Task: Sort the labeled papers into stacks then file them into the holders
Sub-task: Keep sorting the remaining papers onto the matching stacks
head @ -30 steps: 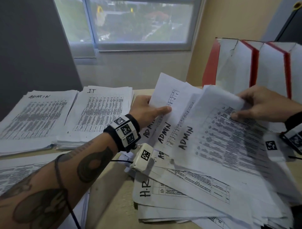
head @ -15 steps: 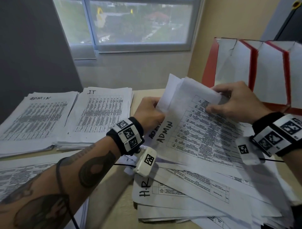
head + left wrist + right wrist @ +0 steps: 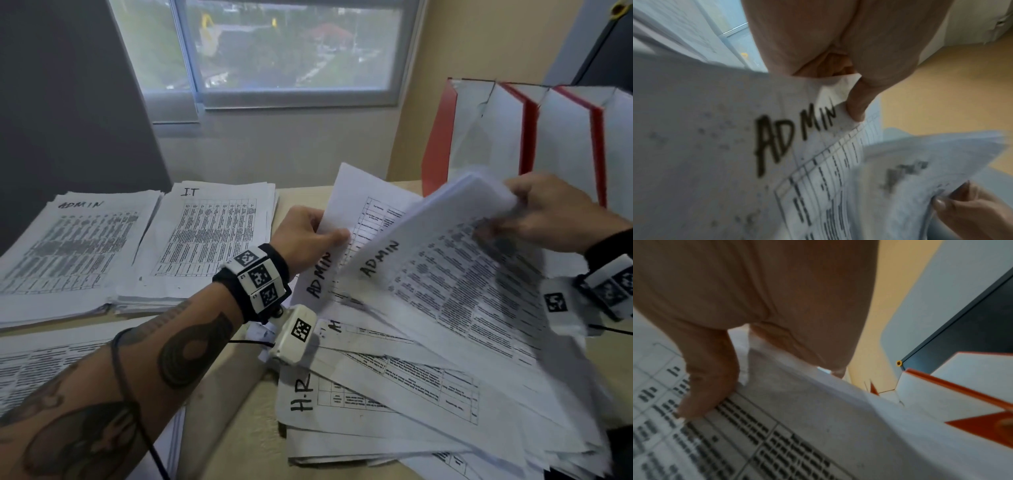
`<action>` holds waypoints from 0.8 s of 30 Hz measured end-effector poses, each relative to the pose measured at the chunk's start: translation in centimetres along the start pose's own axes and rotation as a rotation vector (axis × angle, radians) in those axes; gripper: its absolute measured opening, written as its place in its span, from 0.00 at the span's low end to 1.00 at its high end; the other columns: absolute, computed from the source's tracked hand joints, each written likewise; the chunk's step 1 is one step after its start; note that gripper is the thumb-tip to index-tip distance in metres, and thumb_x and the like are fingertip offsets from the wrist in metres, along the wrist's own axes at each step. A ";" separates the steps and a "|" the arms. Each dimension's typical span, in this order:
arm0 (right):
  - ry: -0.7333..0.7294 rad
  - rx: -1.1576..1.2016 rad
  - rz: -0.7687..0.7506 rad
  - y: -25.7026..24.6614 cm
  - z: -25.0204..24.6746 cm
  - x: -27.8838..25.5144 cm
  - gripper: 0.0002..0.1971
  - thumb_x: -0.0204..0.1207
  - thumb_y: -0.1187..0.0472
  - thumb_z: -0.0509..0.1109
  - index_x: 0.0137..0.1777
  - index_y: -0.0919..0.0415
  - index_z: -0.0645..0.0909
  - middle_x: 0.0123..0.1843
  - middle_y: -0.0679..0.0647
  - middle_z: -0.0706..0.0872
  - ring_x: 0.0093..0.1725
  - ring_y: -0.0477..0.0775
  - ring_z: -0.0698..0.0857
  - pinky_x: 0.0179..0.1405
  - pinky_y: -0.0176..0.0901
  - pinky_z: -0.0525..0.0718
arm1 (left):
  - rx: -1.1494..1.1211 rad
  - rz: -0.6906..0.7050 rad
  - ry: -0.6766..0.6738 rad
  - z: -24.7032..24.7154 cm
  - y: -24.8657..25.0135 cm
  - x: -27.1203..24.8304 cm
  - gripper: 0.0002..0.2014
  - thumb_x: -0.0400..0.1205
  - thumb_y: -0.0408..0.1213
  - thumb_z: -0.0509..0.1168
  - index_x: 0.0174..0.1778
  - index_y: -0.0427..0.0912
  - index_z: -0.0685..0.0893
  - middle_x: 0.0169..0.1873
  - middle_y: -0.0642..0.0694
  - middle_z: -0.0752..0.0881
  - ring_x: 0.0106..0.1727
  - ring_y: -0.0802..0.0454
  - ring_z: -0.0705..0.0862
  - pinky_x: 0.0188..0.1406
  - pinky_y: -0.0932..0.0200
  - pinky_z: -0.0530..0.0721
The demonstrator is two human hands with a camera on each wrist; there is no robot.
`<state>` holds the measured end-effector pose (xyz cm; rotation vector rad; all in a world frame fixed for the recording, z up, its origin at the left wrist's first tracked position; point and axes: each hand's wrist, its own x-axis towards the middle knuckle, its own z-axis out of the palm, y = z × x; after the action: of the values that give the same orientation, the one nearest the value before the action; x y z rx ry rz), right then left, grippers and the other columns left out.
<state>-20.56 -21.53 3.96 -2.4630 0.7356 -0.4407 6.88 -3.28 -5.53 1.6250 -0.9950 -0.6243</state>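
left hand (image 3: 305,236): thumb on top, fingers under, pinching an ADMIN sheet (image 3: 346,219) by its edge | right hand (image 3: 555,216): curled round the far corner of a second ADMIN sheet (image 3: 455,274), lifted off the loose pile (image 3: 394,404) | red holders (image 3: 527,137) just behind

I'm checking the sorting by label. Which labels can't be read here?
- Near-left stack: head view, label hidden by the forearm and frame edge.
- Sheet under the left wrist camera: label half covered by the ADMIN sheets.
- File holders: no label shows.
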 end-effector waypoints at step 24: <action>0.238 0.000 -0.220 -2.7 2.2 0.8 0.25 0.64 0.68 0.89 0.62 0.58 0.91 0.52 0.52 0.93 0.55 0.56 0.91 0.54 0.62 0.92 | -0.077 0.151 0.086 2.6 1.6 -1.0 0.10 0.68 0.26 0.85 0.31 0.30 0.88 0.31 0.38 0.91 0.30 0.50 0.83 0.27 0.43 0.89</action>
<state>-17.83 -19.26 3.82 -2.5292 0.5558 -0.8275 3.85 -3.87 -4.87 1.4821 -1.0075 -0.4810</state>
